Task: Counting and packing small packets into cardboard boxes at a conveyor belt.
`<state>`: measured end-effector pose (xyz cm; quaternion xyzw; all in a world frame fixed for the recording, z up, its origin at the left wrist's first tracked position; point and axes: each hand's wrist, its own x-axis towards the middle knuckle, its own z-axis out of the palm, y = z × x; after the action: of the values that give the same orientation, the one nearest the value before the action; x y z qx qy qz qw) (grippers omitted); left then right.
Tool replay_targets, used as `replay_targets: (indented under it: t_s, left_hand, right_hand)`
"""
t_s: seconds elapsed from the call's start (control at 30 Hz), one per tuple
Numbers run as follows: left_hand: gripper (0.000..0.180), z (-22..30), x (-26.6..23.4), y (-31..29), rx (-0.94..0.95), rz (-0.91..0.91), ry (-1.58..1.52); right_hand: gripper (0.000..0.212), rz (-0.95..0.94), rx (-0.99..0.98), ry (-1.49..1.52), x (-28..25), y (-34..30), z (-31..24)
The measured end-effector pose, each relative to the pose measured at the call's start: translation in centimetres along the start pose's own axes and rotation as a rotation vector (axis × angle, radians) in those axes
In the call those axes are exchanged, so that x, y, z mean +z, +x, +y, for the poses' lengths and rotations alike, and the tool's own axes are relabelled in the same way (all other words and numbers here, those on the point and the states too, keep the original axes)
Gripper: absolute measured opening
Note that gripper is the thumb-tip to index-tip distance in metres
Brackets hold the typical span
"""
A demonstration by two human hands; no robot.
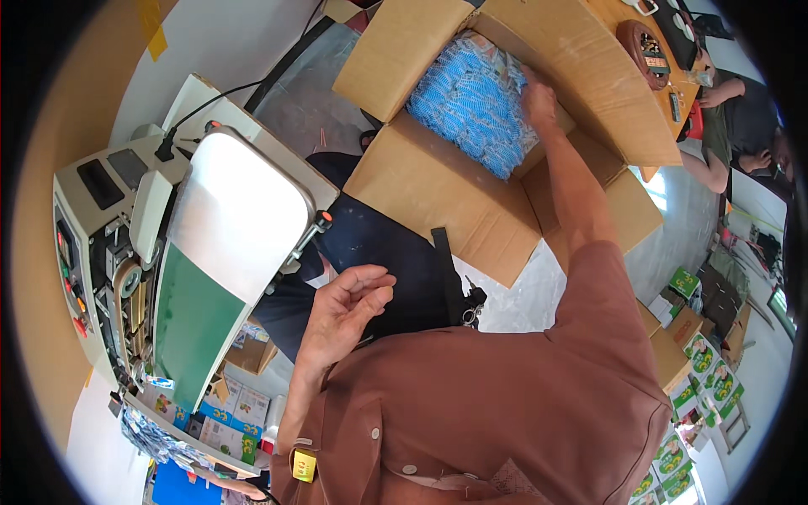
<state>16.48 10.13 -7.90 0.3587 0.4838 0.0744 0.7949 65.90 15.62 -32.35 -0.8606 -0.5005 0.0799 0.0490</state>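
Note:
An open cardboard box [454, 198] stands in front of me with its flaps folded out. Heaped inside it is a pile of small blue-and-white packets [471, 101]. My right hand [539, 103] reaches into the box at the right side of the pile, touching or just over the packets. Its fingertips are not clear enough to show whether they grip one. Above my lap, between the machine and the box, my left hand [349, 307] is raised with its fingers curled in toward the thumb. Nothing shows between those fingers.
To my left is a machine with a green belt [198, 316] and a shiny metal tray [244, 181]. A wooden table [614, 17] lies beyond the box, with a person [741, 126] seated near it. Green-and-white cartons [711, 374] are stacked at right. Keys [473, 311] hang at my waist.

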Motion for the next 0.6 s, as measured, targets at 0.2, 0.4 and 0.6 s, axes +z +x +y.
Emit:
replay_targets:
  t_s: [0.2,0.4,0.6]
  left_hand:
    - [0.036,-0.1,0.6,0.5,0.174,-0.004,0.069]
    - [0.073,6.8,3.3,0.2,0.824,0.277,0.605]
    - [0.06,6.8,-1.8,-3.8,0.452,-0.285,0.292]
  right_hand:
    - [0.049,-0.235,0.077,0.538,-13.0,-6.2,-5.4]
    - [0.045,-0.926,-0.172,0.881,-27.0,-13.9,-15.4]
    - [0.046,-1.152,-0.631,0.859,-30.9,-18.6,-27.7]
